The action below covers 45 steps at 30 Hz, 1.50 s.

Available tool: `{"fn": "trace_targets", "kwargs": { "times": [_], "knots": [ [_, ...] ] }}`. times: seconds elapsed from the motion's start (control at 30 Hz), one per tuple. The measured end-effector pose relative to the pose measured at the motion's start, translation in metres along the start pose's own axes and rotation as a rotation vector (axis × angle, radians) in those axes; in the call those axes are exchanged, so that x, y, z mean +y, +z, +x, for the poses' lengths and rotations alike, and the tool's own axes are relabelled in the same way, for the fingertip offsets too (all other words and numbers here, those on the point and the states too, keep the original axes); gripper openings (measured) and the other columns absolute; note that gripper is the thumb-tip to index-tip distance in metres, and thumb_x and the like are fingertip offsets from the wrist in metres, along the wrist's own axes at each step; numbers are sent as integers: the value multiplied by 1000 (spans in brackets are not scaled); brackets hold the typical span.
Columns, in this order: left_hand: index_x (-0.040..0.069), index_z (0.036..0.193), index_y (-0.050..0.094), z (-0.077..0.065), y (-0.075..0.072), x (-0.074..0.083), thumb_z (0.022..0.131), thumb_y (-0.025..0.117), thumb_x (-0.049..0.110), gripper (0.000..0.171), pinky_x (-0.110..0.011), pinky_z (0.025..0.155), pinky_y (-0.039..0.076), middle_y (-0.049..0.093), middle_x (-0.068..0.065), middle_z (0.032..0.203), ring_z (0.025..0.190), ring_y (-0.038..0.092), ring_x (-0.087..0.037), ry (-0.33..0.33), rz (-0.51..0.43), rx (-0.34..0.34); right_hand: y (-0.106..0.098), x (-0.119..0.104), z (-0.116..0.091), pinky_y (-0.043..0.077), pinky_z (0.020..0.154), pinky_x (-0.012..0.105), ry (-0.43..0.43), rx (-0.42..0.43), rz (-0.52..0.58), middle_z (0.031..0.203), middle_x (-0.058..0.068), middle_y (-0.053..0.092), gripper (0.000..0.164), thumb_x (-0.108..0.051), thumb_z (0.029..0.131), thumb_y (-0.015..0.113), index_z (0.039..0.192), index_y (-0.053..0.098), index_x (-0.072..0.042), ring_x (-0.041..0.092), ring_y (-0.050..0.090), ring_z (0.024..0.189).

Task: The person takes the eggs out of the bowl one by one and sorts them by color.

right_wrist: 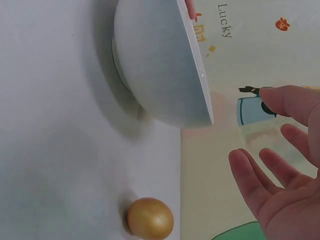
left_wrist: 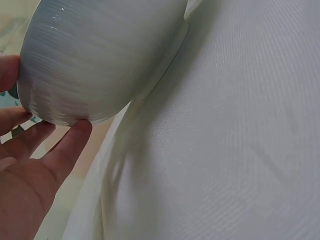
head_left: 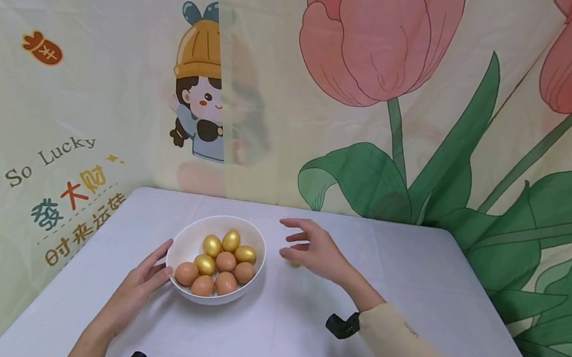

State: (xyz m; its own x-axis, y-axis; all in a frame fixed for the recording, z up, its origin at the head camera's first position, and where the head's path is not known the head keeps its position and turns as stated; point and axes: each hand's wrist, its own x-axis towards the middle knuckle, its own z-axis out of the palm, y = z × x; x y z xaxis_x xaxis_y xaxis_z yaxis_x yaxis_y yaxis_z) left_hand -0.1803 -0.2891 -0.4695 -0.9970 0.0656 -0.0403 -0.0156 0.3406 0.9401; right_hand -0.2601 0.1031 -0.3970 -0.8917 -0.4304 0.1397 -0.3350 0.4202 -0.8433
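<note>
A white bowl point(head_left: 184, 249) holds several gold eggs point(head_left: 212, 245) and several brown eggs point(head_left: 203, 286). At its left side my left hand point(head_left: 138, 285) touches the rim; the left wrist view has those fingertips against the outer wall of the bowl point(left_wrist: 100, 55). My right hand point(head_left: 317, 251) hovers to the right of the bowl, fingers spread and nothing in them. Beneath it a single gold egg point(right_wrist: 150, 218) lies on the table, mostly hidden by the hand in the head view. In the right wrist view this hand point(right_wrist: 280, 185) is apart from both egg and bowl.
A white cloth covers the table point(head_left: 267, 341). Behind it hangs a backdrop point(head_left: 270, 82) printed with tulips, a cartoon figure and lettering. Each wrist carries a black camera, such as the right wrist camera point(head_left: 342, 325).
</note>
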Motion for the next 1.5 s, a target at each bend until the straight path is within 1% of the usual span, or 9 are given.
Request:
{"fn": "trace_targets", "kwargs": {
  "times": [0.2,0.4,0.63,0.7,0.83,1.0,1.23,1.37,1.5],
  "knots": [
    [19,172,20,0,1,-3,111,57,34,72,-6,96,41,16,-13,178,154,34,-47,40,-13,9,18,-12,9,62,95,35,-26,-46,50,154,4,53,64,-13,94,83,152,57,-19,34,66,127],
    [20,172,20,1,1,-4,111,58,35,74,-6,95,42,16,-13,178,154,34,-47,32,-21,7,39,-16,21,61,96,34,-55,-79,70,154,11,54,62,-11,95,82,152,57,-17,34,68,125],
    [18,172,20,-1,0,-4,111,57,32,73,-5,95,41,16,-14,178,154,33,-48,41,-25,13,64,-21,35,61,94,29,-40,-114,121,151,7,58,59,-11,95,81,150,60,-18,32,69,124],
    [18,172,20,-1,0,-4,111,57,33,72,-5,96,41,16,-14,178,154,34,-48,45,-24,13,71,-22,39,60,95,29,-35,-130,134,152,9,58,58,-10,95,80,149,60,-18,34,68,125],
    [18,172,20,-2,1,-4,111,57,32,72,-6,96,41,16,-15,177,153,35,-47,50,-29,13,83,-24,46,60,93,27,-21,-149,127,153,12,57,58,-10,95,80,149,61,-18,36,66,127],
    [18,172,21,-2,1,-3,111,57,31,72,-6,96,42,16,-16,177,153,36,-47,58,-34,10,94,-24,55,60,92,26,-9,-136,93,150,11,60,58,-10,94,81,148,62,-18,34,67,125],
    [18,172,21,1,1,-3,111,58,31,72,-6,96,42,16,-15,177,153,35,-48,56,-29,4,103,-23,65,59,94,27,-5,-122,26,149,12,62,58,-11,94,80,149,62,-16,33,67,124],
    [18,172,21,0,1,-3,111,57,31,72,-6,96,42,17,-15,177,152,36,-48,55,-22,8,107,-24,68,60,92,27,-7,-122,17,147,14,62,58,-6,94,79,148,61,-10,30,71,116],
    [18,172,21,-1,1,-3,112,57,30,71,-7,96,42,18,-16,177,151,39,-45,61,-25,13,111,-28,70,60,90,25,3,-134,22,146,16,62,57,-3,93,79,147,61,-8,21,73,106]
  ]
}}
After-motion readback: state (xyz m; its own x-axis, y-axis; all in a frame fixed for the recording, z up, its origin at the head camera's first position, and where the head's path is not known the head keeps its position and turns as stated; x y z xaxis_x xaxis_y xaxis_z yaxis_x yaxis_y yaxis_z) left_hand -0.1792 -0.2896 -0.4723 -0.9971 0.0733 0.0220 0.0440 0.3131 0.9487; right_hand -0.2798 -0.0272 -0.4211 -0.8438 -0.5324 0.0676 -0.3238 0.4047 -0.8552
